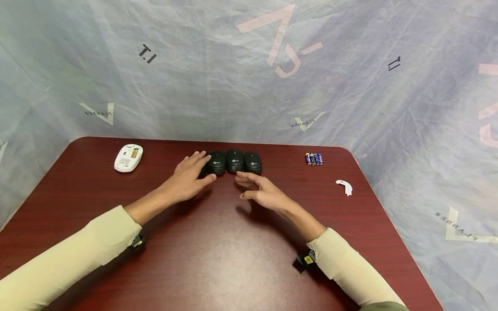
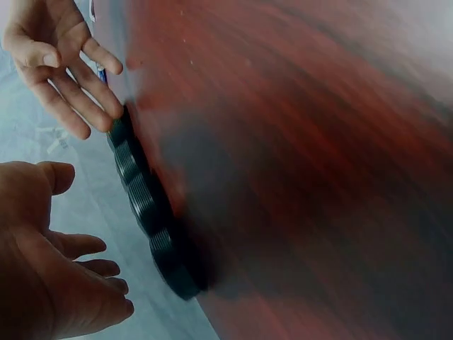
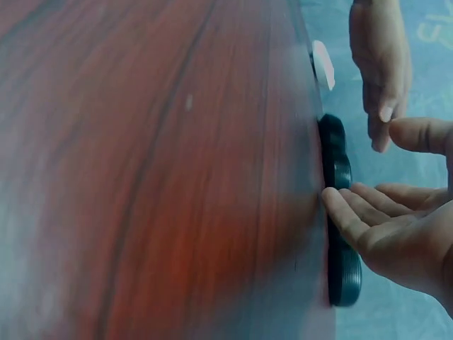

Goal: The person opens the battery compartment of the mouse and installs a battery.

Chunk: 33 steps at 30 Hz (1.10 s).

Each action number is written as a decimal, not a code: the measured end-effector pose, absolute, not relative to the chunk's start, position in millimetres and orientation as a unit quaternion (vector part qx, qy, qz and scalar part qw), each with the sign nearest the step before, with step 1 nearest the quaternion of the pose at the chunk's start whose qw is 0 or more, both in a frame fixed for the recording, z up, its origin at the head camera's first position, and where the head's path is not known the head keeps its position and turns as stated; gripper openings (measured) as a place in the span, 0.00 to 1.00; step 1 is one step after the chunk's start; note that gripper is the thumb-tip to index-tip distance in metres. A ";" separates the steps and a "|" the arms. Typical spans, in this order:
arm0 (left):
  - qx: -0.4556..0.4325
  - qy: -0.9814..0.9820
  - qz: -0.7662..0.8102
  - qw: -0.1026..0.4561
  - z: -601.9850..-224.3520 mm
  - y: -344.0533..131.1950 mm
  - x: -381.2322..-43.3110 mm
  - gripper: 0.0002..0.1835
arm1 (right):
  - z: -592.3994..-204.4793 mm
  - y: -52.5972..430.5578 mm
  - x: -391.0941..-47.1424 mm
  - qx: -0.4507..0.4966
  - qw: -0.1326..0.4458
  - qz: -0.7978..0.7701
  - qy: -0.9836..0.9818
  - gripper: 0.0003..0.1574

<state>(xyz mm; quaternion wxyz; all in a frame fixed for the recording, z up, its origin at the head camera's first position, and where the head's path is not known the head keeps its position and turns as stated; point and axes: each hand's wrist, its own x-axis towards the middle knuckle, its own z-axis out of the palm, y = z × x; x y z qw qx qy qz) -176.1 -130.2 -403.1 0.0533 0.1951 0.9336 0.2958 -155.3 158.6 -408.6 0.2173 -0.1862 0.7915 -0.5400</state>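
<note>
Several black computer mice (image 1: 235,160) stand side by side in a row along the far part of the table; the leftmost is mostly hidden behind my left hand in the head view. That left hand (image 1: 189,176) is over the row's left end, fingers straight and thumb spread, holding nothing. My right hand (image 1: 262,191) hovers just in front of the middle and right mice, its fingers relaxed and slightly bent, palm turned toward the left. In the left wrist view the row of mice (image 2: 147,202) runs between both hands. The right wrist view shows fingertips overlapping a mouse (image 3: 345,276).
A white mouse (image 1: 129,158) lies upside down at the far left, its battery bay uncovered. Several AA-type batteries (image 1: 314,159) sit together at the far right, with a curved white cover (image 1: 345,187) nearer the right edge. A printed grey sheet (image 1: 218,77) hangs behind the dark red table (image 1: 229,259).
</note>
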 end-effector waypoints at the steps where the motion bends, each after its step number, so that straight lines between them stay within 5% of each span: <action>1: 0.200 0.933 0.294 0.055 -403.7 -126.6 -176.0 0.41 | -408.1 161.7 -155.1 -0.184 0.214 -0.536 0.795 0.47; 19: 0.290 0.913 0.277 0.079 -428.3 -80.7 -196.0 0.46 | -395.8 198.2 -170.6 -0.239 0.072 -0.291 0.924 0.50; 26: 0.325 0.911 0.240 0.086 -452.8 -59.4 -219.6 0.47 | -400.6 211.2 -184.2 -0.252 0.101 -0.220 0.937 0.50; 33: 0.350 0.907 0.210 0.106 -431.2 -39.8 -214.2 0.43 | -398.1 214.7 -191.4 -0.276 0.151 -0.190 0.930 0.49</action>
